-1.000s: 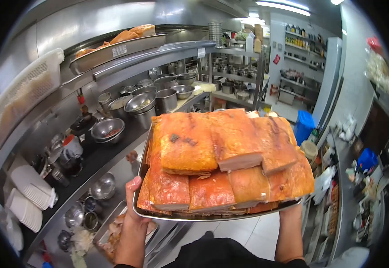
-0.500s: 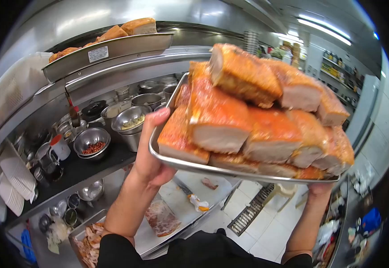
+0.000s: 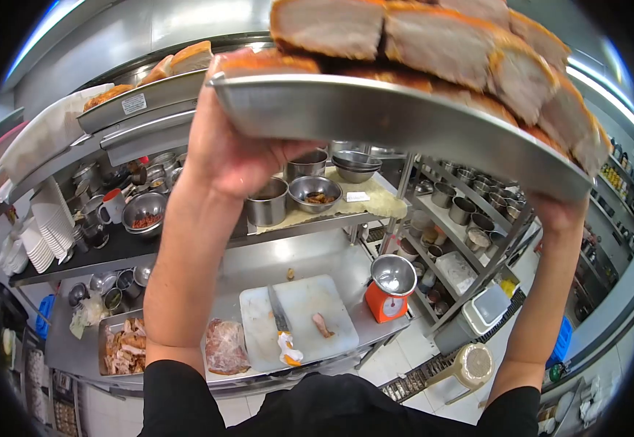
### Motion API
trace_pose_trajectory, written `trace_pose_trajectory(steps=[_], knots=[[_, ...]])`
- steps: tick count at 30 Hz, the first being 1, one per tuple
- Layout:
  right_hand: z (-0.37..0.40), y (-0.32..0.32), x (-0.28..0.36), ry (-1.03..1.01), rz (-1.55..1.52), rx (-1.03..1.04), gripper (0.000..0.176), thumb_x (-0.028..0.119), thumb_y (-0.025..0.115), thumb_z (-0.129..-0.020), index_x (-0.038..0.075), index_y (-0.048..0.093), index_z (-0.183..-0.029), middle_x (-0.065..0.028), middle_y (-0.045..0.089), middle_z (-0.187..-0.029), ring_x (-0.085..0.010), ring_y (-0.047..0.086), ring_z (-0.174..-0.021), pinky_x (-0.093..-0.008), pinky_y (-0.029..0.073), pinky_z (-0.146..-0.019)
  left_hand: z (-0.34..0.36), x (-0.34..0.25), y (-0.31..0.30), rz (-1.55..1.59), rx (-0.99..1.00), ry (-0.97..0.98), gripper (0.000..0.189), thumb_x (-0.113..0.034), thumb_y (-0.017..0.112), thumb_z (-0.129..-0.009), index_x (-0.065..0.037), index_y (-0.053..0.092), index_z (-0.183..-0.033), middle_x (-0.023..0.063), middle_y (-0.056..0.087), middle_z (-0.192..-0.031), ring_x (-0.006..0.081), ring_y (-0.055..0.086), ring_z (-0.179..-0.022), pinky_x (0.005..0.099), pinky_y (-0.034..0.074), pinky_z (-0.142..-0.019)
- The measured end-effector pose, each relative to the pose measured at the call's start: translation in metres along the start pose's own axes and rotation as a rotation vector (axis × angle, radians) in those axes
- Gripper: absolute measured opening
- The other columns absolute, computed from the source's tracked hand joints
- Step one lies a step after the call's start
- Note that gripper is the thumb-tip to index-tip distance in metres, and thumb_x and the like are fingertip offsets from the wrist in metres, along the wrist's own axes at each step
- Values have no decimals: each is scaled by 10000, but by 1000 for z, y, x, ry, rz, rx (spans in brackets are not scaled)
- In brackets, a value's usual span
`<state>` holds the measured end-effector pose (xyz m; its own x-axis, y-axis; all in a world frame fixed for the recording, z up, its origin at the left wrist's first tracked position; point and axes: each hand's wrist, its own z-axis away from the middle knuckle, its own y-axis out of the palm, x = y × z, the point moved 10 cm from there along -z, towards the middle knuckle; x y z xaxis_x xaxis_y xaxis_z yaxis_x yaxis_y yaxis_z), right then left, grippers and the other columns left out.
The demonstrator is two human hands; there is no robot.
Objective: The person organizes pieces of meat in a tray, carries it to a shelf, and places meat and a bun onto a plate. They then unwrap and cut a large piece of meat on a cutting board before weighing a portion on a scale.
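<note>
Metal tray (image 3: 397, 120) of meat (image 3: 444, 44) has risen, held in the grip of left hand (image 3: 231, 154) and right hand (image 3: 561, 212).

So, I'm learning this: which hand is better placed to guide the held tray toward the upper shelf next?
Left hand, probably: it supports the held tray nearer the upper shelf; the right hand is farther.

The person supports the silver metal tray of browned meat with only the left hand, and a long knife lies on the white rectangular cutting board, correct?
Not only the left hand: the head view shows the right hand also supporting the silver metal tray.
</note>
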<state>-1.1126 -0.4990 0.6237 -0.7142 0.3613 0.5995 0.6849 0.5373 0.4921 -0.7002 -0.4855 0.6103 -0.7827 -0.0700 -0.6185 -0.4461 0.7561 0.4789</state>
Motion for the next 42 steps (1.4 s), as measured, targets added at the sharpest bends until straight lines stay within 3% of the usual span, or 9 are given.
trace_pose_trajectory(steps=[8,16,20,21,27,30,37,39,42], knots=[[-92,-22,-37,122,-119,249,566,447,487,-1053,42,514,-1447,-203,587,-1426,-396,612,-1263,-551,571,-1010,-31,-13,-15,-350,-428,263,732,-672,323,-1058,-77,523,-1435,181,586,-1408,382,604,-1275,623,530,-1054],[-135,-56,-90,199,-268,275,572,448,498,-1044,72,500,-1475,-199,582,-1441,-372,626,-1257,-549,567,-1018,-43,1,-29,-511,-616,219,667,-574,405,-1026,-59,518,-1434,171,599,-1370,349,637,-1232,571,570,-1022],[-148,-72,-106,221,-266,115,584,457,503,-1032,55,521,-1455,-202,597,-1424,-375,629,-1247,-543,570,-1014,-54,4,-50,-460,-622,220,586,-522,439,-1060,-77,559,-1421,178,630,-1371,364,648,-1245,589,571,-1029],[-151,-76,-109,232,-249,32,613,480,465,-1037,57,482,-1480,-217,547,-1460,-407,601,-1280,-620,551,-1020,-58,7,-47,-539,-641,204,782,-678,202,-1072,-59,459,-1474,195,551,-1414,377,601,-1279,578,538,-1079],[-183,-91,-132,269,-232,28,582,457,426,-1053,64,499,-1476,-215,589,-1414,-412,636,-1238,-639,555,-1010,-82,7,-62,-553,-660,211,795,-682,164,-1070,-70,403,-1518,205,520,-1443,387,563,-1319,589,527,-1088],[-207,-107,-143,304,-156,-51,557,457,407,-1060,73,531,-1445,-198,629,-1357,-392,666,-1189,-619,574,-987,-91,5,-83,-438,-677,248,578,-490,414,-1068,-50,538,-1421,216,606,-1364,403,637,-1238,609,567,-1041],[-249,-145,-140,211,197,-327,590,562,314,-1087,117,580,-1368,-133,692,-1235,-327,727,-1046,-537,612,-906,-115,5,-93,-462,-626,262,661,-508,364,-1095,22,436,-1483,290,513,-1443,462,565,-1309,603,536,-1093],[-250,-147,-139,192,294,-346,696,662,229,-1079,135,567,-1384,-118,708,-1188,-301,752,-920,-467,610,-808,-113,8,-90,-457,-596,233,760,-628,355,-1078,7,413,-1491,246,497,-1482,392,518,-1365,608,441,-1171],[-231,-130,-133,206,473,-195,699,670,227,-1073,143,551,-1399,-123,701,-1197,-316,742,-954,-458,589,-801,-109,2,-84,-564,-545,253,815,-685,382,-1051,12,448,-1469,237,537,-1447,379,558,-1329,566,501,-1125]])
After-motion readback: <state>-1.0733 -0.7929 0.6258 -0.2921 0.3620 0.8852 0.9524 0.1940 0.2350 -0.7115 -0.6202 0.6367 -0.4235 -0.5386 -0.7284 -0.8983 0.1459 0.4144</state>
